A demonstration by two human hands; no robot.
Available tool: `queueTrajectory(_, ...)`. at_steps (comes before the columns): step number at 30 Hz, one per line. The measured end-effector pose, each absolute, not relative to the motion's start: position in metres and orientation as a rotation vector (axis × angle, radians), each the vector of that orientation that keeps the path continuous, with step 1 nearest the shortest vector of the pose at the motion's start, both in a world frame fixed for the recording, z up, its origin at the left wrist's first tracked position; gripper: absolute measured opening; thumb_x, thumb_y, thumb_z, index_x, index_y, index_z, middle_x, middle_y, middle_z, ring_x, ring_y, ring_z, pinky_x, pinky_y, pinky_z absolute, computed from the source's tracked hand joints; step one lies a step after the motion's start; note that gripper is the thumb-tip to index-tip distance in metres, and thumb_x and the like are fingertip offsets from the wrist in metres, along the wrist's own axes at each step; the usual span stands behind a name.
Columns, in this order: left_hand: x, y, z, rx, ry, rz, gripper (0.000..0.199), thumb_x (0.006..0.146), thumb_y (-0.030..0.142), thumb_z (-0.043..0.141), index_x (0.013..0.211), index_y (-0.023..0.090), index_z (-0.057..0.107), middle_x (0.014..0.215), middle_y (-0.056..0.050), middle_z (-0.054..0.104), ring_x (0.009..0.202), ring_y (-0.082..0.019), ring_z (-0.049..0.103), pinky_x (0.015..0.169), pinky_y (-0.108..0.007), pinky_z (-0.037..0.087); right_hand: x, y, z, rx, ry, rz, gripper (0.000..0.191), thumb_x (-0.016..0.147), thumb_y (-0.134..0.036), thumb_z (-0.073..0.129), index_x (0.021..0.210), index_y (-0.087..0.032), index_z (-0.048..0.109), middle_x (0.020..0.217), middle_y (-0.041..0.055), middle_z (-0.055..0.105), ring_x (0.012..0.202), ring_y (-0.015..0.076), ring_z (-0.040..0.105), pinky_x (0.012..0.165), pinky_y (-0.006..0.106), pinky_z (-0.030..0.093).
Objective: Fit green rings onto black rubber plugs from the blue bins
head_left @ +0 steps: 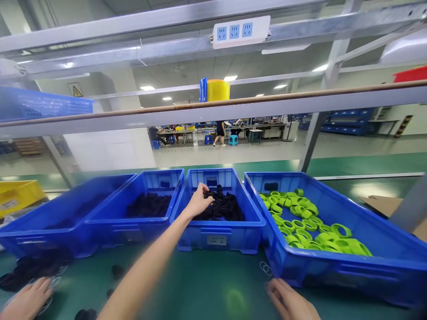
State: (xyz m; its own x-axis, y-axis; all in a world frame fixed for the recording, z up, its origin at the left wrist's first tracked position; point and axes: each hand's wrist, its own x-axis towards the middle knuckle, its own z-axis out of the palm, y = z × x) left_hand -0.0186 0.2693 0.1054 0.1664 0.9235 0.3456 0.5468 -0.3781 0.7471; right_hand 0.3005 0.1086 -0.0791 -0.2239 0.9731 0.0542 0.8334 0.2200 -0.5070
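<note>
Surface (207,289), green and bare in the middle, fills the near view. At 5 o'clock the right hand (289,303) lies flat on it, fingers loosely apart and holding nothing, just beside some thin clear loops (266,268). At 7 o'clock a third hand (27,298), perhaps a co-worker's, rests among loose black pieces (33,266).

From 6 o'clock the left arm stretches toward 12 o'clock, where the left hand (199,202) has its fingers curled together on black rings (222,205) heaped in the middle bin (218,231). To its 3 o'clock, touching, a larger bin (336,266) holds green rings (307,222); to its 9 o'clock sit two more blue bins (110,226).

Likely risks: the grab is a loose handful at full reach, so rings could drop over the bin's front wall and roll on the surface. Black pieces could also stray into the neighbouring bin of similar dark parts and get mixed.
</note>
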Motion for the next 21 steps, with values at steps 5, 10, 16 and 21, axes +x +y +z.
queueTrajectory(5,0.014,0.143,0.076,1.504,0.897,1.236,0.030,0.084,0.026,0.062,0.107,0.018,0.044,0.082,0.000,0.058,0.072,-0.012,0.062,0.072,-0.028,0.053,0.293,0.104,-0.069,-1.687,-2.121,0.488,0.026,0.094,-0.043,0.036,0.089,-0.028,0.056,0.088,-0.0001,0.062,0.074,0.0169,0.062,0.063,0.026,0.042)
queueTrajectory(10,0.023,0.065,-0.002,1.204,0.971,1.023,0.031,0.078,0.034,0.069,0.101,0.016,0.059,0.083,-0.004,0.061,0.073,-0.014,0.062,0.071,-0.030,0.052,0.287,0.100,-0.058,-1.667,-2.072,0.536,0.025,0.093,-0.046,0.040,0.091,-0.028,0.057,0.084,-0.0009,0.063,0.067,0.0158,0.058,0.060,0.024,0.040)
queueTrajectory(16,0.023,0.050,-0.071,1.017,1.075,1.064,0.058,0.054,0.071,0.076,0.087,0.026,0.060,0.077,-0.005,0.061,0.062,-0.017,0.060,0.064,-0.038,0.052,0.274,0.099,-0.057,-1.696,-2.025,0.647,0.022,0.088,-0.042,0.041,0.083,-0.025,0.054,0.072,-0.0023,0.060,0.065,0.0164,0.056,0.060,0.024,0.037)
queueTrajectory(21,0.027,0.041,-0.082,1.162,1.024,0.965,0.035,0.059,0.061,0.076,0.090,0.051,0.064,0.083,-0.001,0.062,0.075,-0.028,0.068,0.074,-0.052,0.055,0.240,0.089,-0.046,-1.569,-2.071,0.707,0.022,0.090,-0.040,0.038,0.079,-0.024,0.049,0.065,-0.0040,0.057,0.062,0.0152,0.054,0.058,0.024,0.034)
